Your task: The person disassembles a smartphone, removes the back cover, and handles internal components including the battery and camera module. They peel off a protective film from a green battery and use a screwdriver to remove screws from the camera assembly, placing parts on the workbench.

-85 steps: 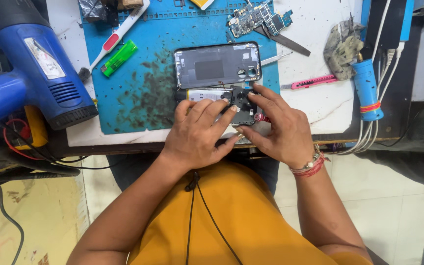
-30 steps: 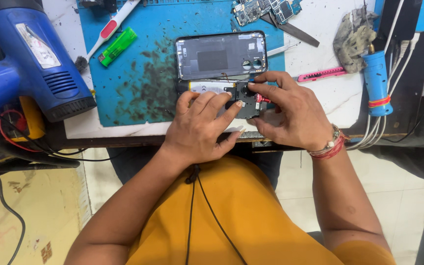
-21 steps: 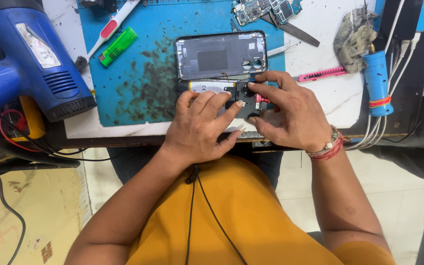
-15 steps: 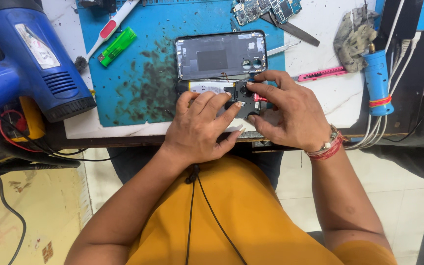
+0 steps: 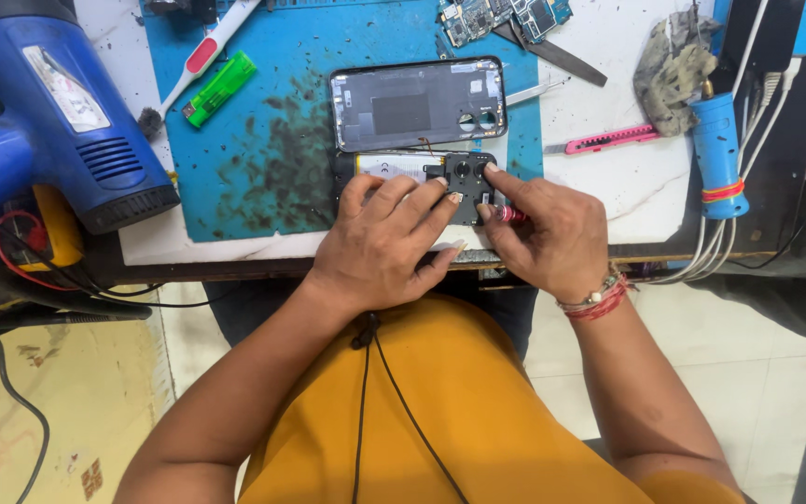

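Hardly moved since earlier — left hand pressed flat on phone; right hand pinched red-tipped tool.

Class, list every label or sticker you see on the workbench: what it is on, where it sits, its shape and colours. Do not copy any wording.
Heat gun label: far left, on the blue body; slanted white rectangle.
Battery label: in the opened phone by the left hand; white strip, yellow edge.
No screens or packages show.
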